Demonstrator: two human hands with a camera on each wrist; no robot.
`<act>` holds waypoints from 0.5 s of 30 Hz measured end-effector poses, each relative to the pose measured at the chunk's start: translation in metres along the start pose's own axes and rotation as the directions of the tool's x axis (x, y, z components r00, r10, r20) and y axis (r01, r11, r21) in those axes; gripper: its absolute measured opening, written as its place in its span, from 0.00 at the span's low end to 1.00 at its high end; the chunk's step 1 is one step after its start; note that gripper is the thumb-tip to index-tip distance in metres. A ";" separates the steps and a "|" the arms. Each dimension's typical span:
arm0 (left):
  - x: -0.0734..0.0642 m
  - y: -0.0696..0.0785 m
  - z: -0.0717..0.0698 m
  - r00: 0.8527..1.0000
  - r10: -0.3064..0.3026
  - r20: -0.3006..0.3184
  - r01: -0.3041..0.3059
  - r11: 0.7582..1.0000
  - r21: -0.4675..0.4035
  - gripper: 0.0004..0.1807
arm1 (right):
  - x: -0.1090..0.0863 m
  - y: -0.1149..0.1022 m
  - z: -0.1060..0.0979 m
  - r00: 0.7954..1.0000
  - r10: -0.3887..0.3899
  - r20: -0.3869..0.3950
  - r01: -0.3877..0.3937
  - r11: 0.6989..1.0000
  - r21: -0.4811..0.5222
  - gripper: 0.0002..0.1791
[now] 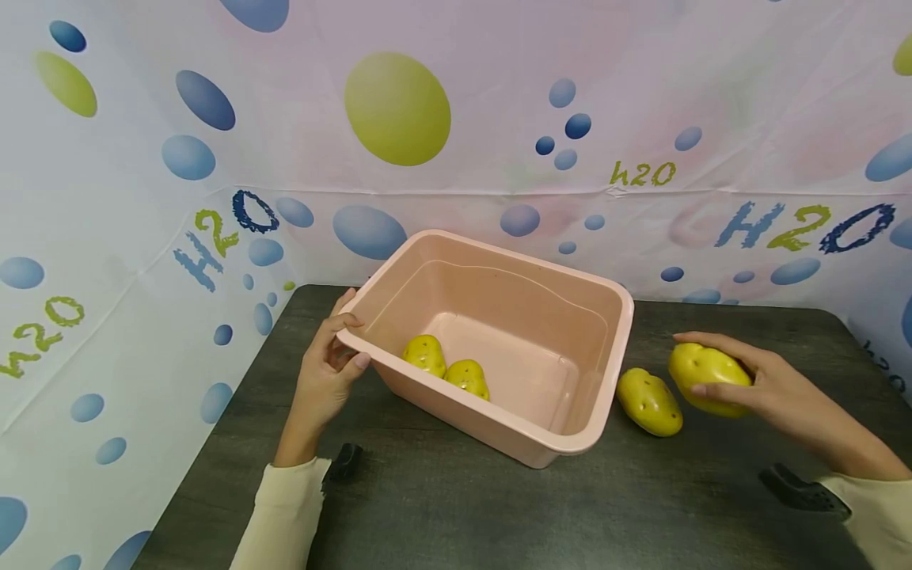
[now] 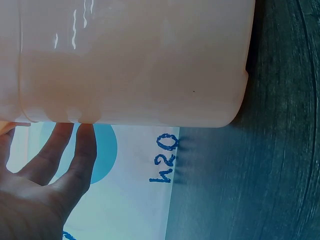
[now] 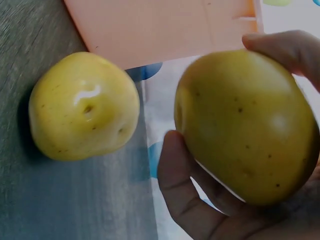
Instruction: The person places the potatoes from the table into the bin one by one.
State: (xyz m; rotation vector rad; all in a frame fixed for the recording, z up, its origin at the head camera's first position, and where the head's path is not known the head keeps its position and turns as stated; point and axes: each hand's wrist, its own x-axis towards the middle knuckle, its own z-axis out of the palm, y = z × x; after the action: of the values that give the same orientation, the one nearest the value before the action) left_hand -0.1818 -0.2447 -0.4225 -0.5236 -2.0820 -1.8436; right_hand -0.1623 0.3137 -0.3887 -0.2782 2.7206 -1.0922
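Observation:
My left hand (image 1: 324,372) grips the rim of a pink plastic tub (image 1: 499,273) at its left corner, thumb on the near side and fingers over the edge. In the left wrist view the fingers (image 2: 85,150) reach the tub's wall (image 2: 150,65). Two yellow potatoes, one (image 1: 425,354) beside the other (image 1: 467,378), lie inside along the near wall. To the right of the tub, my right hand (image 1: 773,384) holds another yellow potato (image 1: 705,378) between thumb and fingers. Just left of it a similar potato (image 1: 648,402) rests on the table, close to the tub's right side.
The dark wood-grain table (image 1: 456,507) carries everything. Behind it and at the left hangs a white sheet (image 1: 499,95) printed with blue and green dots and H2O lettering. Dark straps (image 1: 801,487) show at both wrists, by the cream sleeves (image 1: 285,514).

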 end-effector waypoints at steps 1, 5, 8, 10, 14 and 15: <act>0.000 0.000 0.000 1.000 -0.001 -0.001 0.001 1.000 0.002 0.23 | -0.001 -0.001 -0.001 1.000 -0.003 0.010 0.003 1.000 0.003 0.35; 0.001 0.000 0.001 1.000 -0.002 -0.001 0.002 1.000 0.006 0.23 | -0.004 -0.005 -0.004 0.999 -0.027 0.043 0.025 0.999 0.029 0.34; 0.001 0.000 0.001 1.000 0.001 0.000 -0.001 1.000 0.006 0.23 | -0.005 -0.010 -0.006 0.996 -0.052 0.068 0.048 0.997 0.061 0.34; 0.001 0.000 0.001 1.000 0.004 0.001 -0.004 1.000 0.004 0.23 | -0.005 -0.014 -0.008 0.994 -0.064 0.086 0.057 0.995 0.085 0.34; 0.001 0.000 0.001 1.000 0.006 0.002 -0.006 1.000 0.001 0.22 | -0.003 -0.023 -0.014 0.989 -0.059 0.137 0.044 0.993 0.111 0.34; 0.001 0.000 0.001 1.000 0.009 0.002 -0.009 1.000 0.000 0.22 | -0.003 -0.025 -0.016 0.987 -0.056 0.152 0.039 0.993 0.115 0.34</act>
State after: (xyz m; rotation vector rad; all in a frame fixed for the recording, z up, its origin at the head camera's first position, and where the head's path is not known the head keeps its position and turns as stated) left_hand -0.1825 -0.2442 -0.4224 -0.5346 -2.0778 -1.8388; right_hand -0.1612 0.3066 -0.3597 -0.3953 2.5187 -1.1784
